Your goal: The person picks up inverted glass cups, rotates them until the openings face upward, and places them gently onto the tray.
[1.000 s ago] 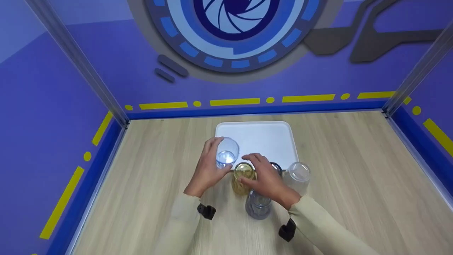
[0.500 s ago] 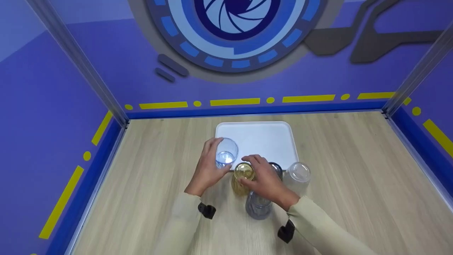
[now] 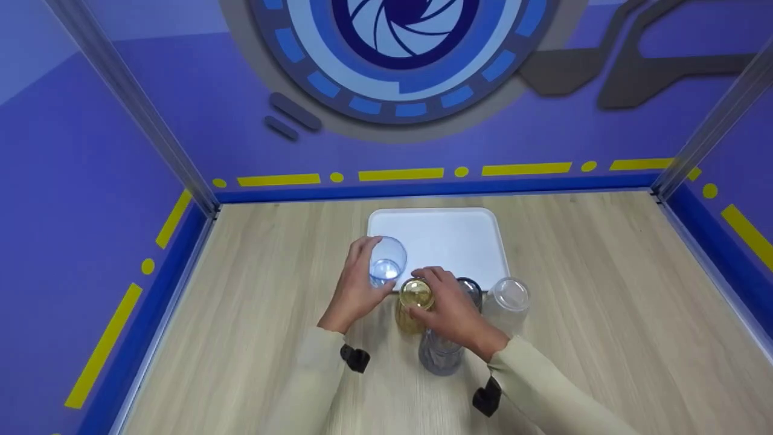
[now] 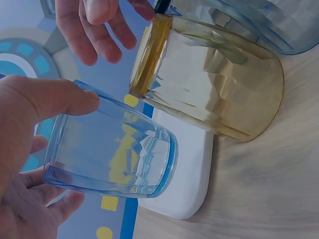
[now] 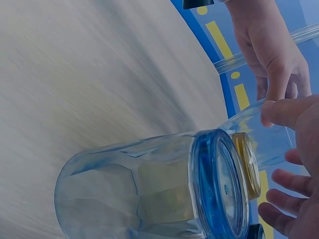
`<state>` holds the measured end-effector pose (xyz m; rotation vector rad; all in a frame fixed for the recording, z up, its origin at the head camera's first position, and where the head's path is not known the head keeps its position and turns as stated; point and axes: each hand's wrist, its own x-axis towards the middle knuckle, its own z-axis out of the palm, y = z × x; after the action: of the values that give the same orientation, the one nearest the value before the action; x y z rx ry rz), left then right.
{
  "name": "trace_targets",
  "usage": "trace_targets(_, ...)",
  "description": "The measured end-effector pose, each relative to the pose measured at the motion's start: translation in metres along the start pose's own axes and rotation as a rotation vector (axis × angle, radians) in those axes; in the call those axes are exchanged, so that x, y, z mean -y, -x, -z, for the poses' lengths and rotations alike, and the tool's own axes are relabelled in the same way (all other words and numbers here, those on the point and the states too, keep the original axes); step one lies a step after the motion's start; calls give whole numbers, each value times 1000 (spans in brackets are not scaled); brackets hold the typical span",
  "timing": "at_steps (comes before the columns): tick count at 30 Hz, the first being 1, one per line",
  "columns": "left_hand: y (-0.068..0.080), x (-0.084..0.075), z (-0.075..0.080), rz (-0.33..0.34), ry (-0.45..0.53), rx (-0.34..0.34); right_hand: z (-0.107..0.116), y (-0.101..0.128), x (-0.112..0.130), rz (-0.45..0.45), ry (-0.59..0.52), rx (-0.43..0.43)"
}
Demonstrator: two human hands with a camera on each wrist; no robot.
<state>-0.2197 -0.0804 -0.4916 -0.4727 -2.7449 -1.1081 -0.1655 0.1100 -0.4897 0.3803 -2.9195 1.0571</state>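
Note:
My left hand [image 3: 353, 290] holds a pale blue drinking glass [image 3: 388, 257], thumb and fingers on opposite sides. This glass is upright, over the front left corner of the white tray [image 3: 444, 235]. An amber glass [image 3: 415, 296] stands upside down on the table at the tray's front edge. Over it is my right hand [image 3: 450, 308], thumb and fingers spread to either side of its upturned base. In the right wrist view, a gap shows between the right-hand fingers [image 5: 291, 181] and the amber base [image 5: 251, 167].
Close around the right hand stand other upturned glasses: a grey-blue one [image 3: 441, 356] nearer the body, a dark one [image 3: 474, 290] partly hidden behind the hand, and a clear one [image 3: 509, 299] to the right. Blue-purple panels [image 3: 471, 142] enclose the wooden table [image 3: 604, 290].
My right hand has come slightly down and toward the body over the amber glass. The left hand and its glass have hardly moved.

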Motion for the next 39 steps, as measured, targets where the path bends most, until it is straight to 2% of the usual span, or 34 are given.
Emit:
trace_targets(20, -3, 9, -8, 49, 44, 11, -4, -1, 0, -46, 0, 29)
trace_targets(27, -4, 10, -11, 54, 32, 12, -6, -2, -2, 2, 10, 23)
trace_targets(39, -7, 10, -17, 103, 39, 25, -7, -5, -3, 18, 27, 29)
